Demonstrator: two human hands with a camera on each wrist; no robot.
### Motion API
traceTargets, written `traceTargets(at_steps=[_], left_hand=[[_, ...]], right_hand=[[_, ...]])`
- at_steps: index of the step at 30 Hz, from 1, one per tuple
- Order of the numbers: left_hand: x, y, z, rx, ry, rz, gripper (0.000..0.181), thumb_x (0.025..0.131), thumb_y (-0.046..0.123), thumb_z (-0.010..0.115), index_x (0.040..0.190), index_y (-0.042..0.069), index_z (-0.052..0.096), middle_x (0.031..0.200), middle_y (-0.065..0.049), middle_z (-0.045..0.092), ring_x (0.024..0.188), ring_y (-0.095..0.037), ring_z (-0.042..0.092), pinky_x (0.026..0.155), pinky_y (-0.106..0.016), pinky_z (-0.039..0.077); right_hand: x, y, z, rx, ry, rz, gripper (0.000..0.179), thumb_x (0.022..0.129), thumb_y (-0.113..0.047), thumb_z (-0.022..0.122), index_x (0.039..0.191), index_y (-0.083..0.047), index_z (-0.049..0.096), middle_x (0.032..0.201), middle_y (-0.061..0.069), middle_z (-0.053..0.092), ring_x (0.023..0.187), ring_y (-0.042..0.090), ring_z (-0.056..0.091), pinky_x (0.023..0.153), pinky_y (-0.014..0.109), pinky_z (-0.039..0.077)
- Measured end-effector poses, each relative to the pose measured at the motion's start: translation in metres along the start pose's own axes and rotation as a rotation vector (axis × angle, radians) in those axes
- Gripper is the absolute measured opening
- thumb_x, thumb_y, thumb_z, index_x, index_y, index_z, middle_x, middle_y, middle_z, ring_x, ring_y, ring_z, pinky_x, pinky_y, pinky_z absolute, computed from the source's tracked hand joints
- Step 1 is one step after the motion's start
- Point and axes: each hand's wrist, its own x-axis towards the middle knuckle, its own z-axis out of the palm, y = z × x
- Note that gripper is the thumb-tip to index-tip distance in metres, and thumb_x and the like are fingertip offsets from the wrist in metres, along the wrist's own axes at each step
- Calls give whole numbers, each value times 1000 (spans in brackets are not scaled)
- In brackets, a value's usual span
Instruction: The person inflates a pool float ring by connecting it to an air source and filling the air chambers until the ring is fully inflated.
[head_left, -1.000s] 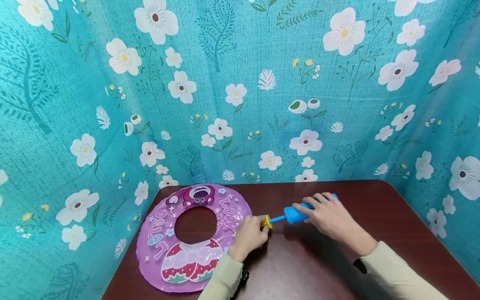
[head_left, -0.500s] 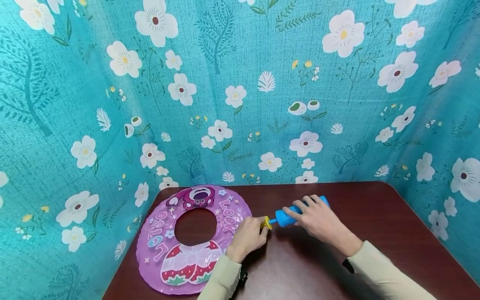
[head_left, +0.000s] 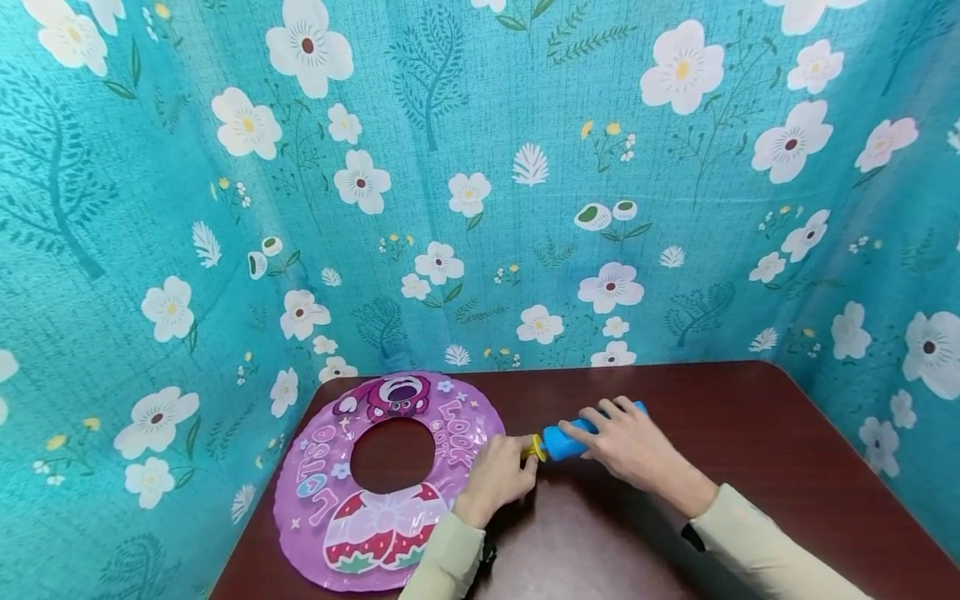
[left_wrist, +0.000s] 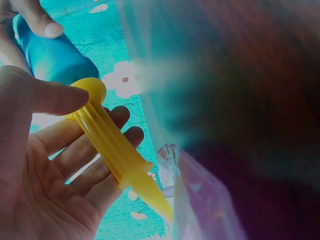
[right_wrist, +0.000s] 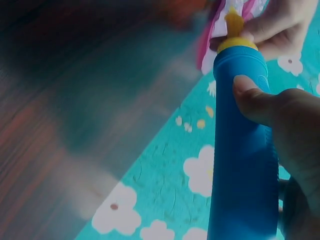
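A blue hand pump (head_left: pixel 562 442) with a yellow nozzle (left_wrist: pixel 111 145) lies between both hands. My left hand (head_left: pixel 495 477) holds the nozzle, its thumb over the flanged end and its fingers behind. My right hand (head_left: pixel 632 443) grips the blue barrel (right_wrist: pixel 242 150), thumb along its side. The barrel's end sits right up against the yellow flange, with no blue rod showing between them. To the left lies a purple inflatable swim ring (head_left: pixel 468 417) with strawberry prints. In the left wrist view the nozzle's tapered tip reaches the ring's clear plastic; whether it is inside a valve I cannot tell.
The dark brown table (head_left: pixel 720 400) extends to the right and in front of the hands. A teal flowered cloth (head_left: pixel 510 233) hangs behind and along both sides. A small black object (head_left: pixel 487 550) shows beside the left sleeve.
My right hand has moved left with the blue barrel, and the blue rod between barrel and yellow flange has gone out of sight. The left hand and swim ring have stayed nearly still.
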Motion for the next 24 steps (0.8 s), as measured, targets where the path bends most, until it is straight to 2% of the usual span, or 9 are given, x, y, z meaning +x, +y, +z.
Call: traceTargets(at_steps=[6,10,20,24], left_hand=[[-1,-2,0,2,27,25,8,92,14,73,89,20,77,66,11,59,59,-4,45,57,-20,43],[-2,-3,-1,12,22,26,7,92,15,73,90,19,78,65,12,59,58,-4,45,56,-19,42],[0,-2,3,33,-4,0,12,95,19,72,83,17,71,60,11,48,54,-3,43,51,-17,38],[-1,1,4,10,13,-24,9,93,19,72,86,13,73,61,10,52,52,-2,43,50,-17,38]], right_hand=[[-23,27,-18,-9,23,43,70,76,-41,96,140,-24,71,117,10,74,100,33,69,84,53,59],[-30,35,-24,-12,42,47,74,72,-37,99,138,-22,71,117,12,74,100,34,69,83,54,59],[-5,2,-2,3,16,13,58,85,-42,90,137,-23,72,113,10,73,94,31,67,81,48,58],[5,-10,8,1,9,5,56,87,-43,87,138,-25,72,113,9,73,95,30,67,81,47,57]])
